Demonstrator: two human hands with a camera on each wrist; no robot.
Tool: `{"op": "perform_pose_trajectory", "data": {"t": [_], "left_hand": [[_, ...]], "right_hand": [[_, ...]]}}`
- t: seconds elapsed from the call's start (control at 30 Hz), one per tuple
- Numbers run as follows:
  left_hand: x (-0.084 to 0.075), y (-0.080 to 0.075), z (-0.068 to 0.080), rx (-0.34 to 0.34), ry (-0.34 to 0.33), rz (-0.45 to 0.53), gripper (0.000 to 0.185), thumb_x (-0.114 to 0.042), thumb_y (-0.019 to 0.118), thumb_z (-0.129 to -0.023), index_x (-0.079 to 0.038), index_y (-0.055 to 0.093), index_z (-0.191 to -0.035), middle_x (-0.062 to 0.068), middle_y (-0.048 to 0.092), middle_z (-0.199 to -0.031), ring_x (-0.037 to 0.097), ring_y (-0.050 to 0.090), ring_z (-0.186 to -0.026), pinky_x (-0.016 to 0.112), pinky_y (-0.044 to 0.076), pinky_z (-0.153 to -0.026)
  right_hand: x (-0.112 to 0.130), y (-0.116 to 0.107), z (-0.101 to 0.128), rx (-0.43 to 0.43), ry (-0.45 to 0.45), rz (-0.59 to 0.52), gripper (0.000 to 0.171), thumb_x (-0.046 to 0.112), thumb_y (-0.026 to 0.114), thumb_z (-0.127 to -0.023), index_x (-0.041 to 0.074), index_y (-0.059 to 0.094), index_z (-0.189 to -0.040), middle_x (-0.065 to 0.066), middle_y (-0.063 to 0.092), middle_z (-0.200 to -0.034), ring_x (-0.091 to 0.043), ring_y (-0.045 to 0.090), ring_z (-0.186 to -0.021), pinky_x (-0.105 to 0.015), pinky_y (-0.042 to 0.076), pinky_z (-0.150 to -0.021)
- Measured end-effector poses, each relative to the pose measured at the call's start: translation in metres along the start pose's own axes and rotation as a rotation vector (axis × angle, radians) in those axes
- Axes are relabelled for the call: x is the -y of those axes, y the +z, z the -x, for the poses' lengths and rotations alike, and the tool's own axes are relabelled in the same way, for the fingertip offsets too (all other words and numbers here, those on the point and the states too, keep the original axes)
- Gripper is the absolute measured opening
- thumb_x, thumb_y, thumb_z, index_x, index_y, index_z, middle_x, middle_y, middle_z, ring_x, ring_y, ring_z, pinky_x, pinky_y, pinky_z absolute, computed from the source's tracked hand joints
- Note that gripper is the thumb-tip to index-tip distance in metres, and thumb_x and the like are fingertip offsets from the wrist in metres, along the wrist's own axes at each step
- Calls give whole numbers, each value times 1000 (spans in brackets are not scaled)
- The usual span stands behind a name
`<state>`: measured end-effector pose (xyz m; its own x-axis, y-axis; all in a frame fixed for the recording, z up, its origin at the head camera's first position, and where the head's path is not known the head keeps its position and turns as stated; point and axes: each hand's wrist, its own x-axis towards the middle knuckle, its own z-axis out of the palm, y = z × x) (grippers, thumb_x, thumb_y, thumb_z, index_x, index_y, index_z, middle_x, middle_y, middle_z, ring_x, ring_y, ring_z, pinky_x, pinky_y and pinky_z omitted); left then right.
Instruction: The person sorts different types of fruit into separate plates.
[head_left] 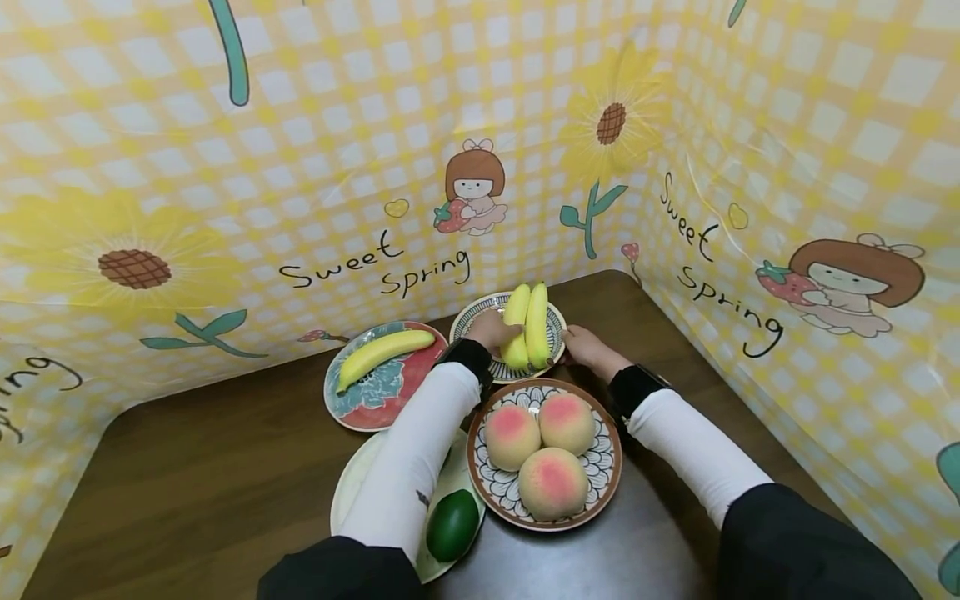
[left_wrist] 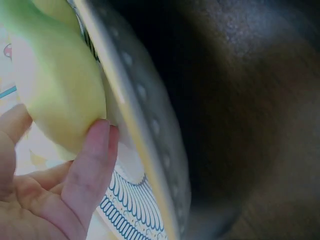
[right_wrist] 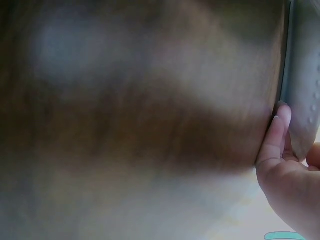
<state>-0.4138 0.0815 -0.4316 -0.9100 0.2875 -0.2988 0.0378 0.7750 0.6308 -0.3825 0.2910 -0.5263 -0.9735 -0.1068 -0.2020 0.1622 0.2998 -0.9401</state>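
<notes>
In the head view, two yellow bananas lie side by side on a plate with a dark striped rim (head_left: pixel 557 321). My left hand (head_left: pixel 491 330) holds the left banana (head_left: pixel 516 312), with its thumb over the top; the right banana (head_left: pixel 537 325) lies against it. From the left wrist view, fingers and thumb sit on opposite sides of the banana (left_wrist: pixel 60 85), above the plate (left_wrist: pixel 132 120). At the plate's right edge, my right hand (head_left: pixel 588 348) pinches the rim. The right wrist view shows its fingers under the plate (right_wrist: pixel 302 75), the thumb partly out of frame.
A brown-rimmed plate (head_left: pixel 477 450) with three peaches stands just in front. To the left, a red and blue plate (head_left: pixel 401 392) carries another banana (head_left: pixel 382 354). A pale plate (head_left: pixel 348 492) with a dark green avocado-like fruit (head_left: pixel 452 527) lies partly under my left sleeve. Patterned cloth (head_left: pixel 337 167) walls the table's back.
</notes>
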Motion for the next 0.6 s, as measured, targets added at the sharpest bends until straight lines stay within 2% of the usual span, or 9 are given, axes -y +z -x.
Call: {"op": "perform_pose_trajectory", "data": {"t": [0.13,0.2,0.23,0.27,0.33,0.4,0.47,0.5,0.6], "left_hand": [[-3,-9,10,12,27,-118,48,-40,58,-103,4,64,-123,21,71,-120,18,65,-75,24,54,-63],[-2,-14,11,16,49,-160,44,-41,55,-104,1,66,-110,16,71,-108,17,62,-72,23,51,-64],[1,-15,10,18,60,-162,43,-43,55,-104,-2,66,-104,14,70,-103,16,63,-72,23,52,-65],[10,-13,-2,21,87,-149,44,-46,55,-103,-4,65,-98,11,68,-97,17,64,-71,24,53,-64],[24,-12,-19,64,85,-119,45,-50,57,-101,-7,66,-104,8,67,-98,19,69,-76,28,59,-70],[44,-11,-42,95,132,-106,54,-55,60,-98,-7,66,-122,8,69,-115,20,71,-84,30,60,-74],[50,-18,-46,122,147,-133,62,-54,59,-99,-13,56,-145,9,64,-138,24,72,-99,33,60,-87],[43,-27,-32,132,140,-155,66,-51,59,-100,-14,47,-153,10,57,-149,26,69,-112,36,57,-97],[32,-56,0,75,211,-169,63,-40,56,-104,-9,41,-157,16,54,-153,31,62,-128,39,51,-108]], "right_hand": [[25,8,16,-11,48,34,45,27,29,-113,-7,46,-136,-15,62,-96,-22,64,-84,-36,56,-86],[44,11,29,-19,85,63,44,22,25,-113,-9,43,-139,-17,61,-100,-23,63,-87,-38,55,-90],[39,10,26,-15,53,50,45,24,27,-113,-10,44,-136,-16,61,-96,-21,63,-83,-36,56,-85],[31,9,19,-9,44,45,46,27,28,-113,-10,44,-136,-14,61,-95,-20,62,-81,-35,56,-83],[3,5,-6,-1,36,30,49,30,30,-113,-10,43,-138,-17,60,-97,-23,62,-82,-38,56,-82],[-34,1,-38,10,14,26,52,37,33,-112,-9,44,-134,-17,62,-96,-26,64,-83,-38,57,-79],[-60,-3,-60,22,6,22,55,41,33,-111,-8,44,-134,-16,63,-95,-27,66,-82,-37,57,-76],[-66,-4,-64,27,9,22,56,42,31,-112,-8,44,-135,-17,63,-97,-27,66,-83,-37,58,-77],[-60,-7,-53,48,-30,-4,58,43,33,-111,-8,44,-136,-16,63,-95,-25,65,-81,-36,57,-74]]}}
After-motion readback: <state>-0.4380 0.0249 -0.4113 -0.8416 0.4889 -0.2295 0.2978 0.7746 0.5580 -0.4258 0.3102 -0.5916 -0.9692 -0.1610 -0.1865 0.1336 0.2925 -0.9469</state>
